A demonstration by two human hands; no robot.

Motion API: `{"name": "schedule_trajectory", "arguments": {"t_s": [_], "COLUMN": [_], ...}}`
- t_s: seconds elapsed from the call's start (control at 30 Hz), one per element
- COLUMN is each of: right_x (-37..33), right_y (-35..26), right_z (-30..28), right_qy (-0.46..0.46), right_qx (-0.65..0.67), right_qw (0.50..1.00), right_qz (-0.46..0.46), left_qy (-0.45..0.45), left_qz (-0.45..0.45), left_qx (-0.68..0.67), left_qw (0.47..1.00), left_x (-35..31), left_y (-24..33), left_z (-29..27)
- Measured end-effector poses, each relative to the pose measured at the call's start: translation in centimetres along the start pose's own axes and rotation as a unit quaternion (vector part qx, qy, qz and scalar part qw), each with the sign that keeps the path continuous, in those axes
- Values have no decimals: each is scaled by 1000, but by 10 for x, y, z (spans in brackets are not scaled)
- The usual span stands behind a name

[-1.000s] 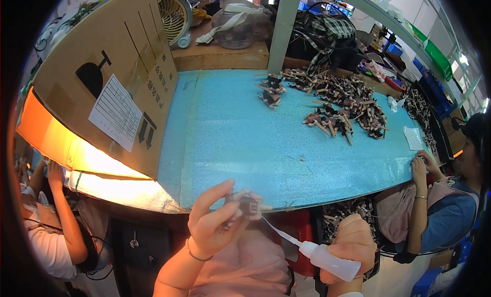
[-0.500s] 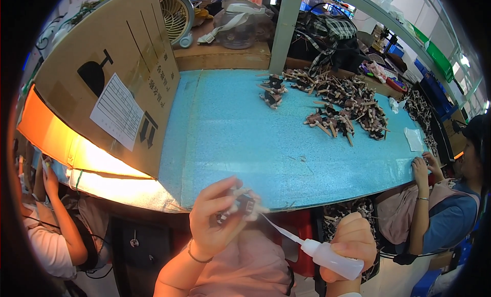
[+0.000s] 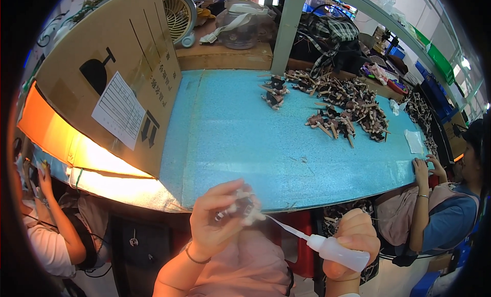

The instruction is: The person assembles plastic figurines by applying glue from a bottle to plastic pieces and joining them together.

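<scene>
Between the fingers of my left hand (image 3: 210, 219) is a small figurine (image 3: 250, 207) with pale limbs and a darker body, held just off the table's near edge. My right hand (image 3: 355, 235) is wrapped round a white squeeze bottle (image 3: 338, 253), which lies tilted with its long thin nozzle (image 3: 288, 227) toward the figurine. The nozzle's fine tip reaches close to the figurine's lower right side; whether they touch I cannot tell. Farther back on the blue tabletop (image 3: 230, 138) lies a heap of similar figurines (image 3: 353, 100), with wooden sticks among them.
At the left, a large cardboard box (image 3: 138, 67) stands on the table, with bright orange light beneath it. A fan (image 3: 178, 18) and clear plastic jar (image 3: 240, 28) are at the back. Co-workers sit at both sides; a person's hand (image 3: 420, 169) rests at the right edge.
My right hand and the bottle have shifted slightly right. The figurine has turned a little in my left fingers, while the heap on the table stays as it was.
</scene>
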State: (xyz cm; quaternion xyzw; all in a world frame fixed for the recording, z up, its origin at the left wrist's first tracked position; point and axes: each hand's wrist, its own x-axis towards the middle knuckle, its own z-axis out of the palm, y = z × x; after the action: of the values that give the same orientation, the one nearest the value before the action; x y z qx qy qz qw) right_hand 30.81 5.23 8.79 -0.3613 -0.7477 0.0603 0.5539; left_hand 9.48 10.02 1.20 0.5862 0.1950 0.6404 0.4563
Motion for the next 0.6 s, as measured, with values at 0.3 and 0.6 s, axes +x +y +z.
{"name": "schedule_trajectory", "arguments": {"t_s": [0.3,0.6], "right_x": [1,2], "right_y": [-3,-7], "right_z": [3,-3], "right_qy": [43,7], "right_qx": [22,1], "right_qw": [999,1000], "right_qz": [25,30], "left_qy": [-13,-16], "left_qz": [-7,10], "left_qx": [-5,44], "left_qw": [1000,999], "left_x": [0,-2], "left_y": [2,0], "left_z": [0,-3]}}
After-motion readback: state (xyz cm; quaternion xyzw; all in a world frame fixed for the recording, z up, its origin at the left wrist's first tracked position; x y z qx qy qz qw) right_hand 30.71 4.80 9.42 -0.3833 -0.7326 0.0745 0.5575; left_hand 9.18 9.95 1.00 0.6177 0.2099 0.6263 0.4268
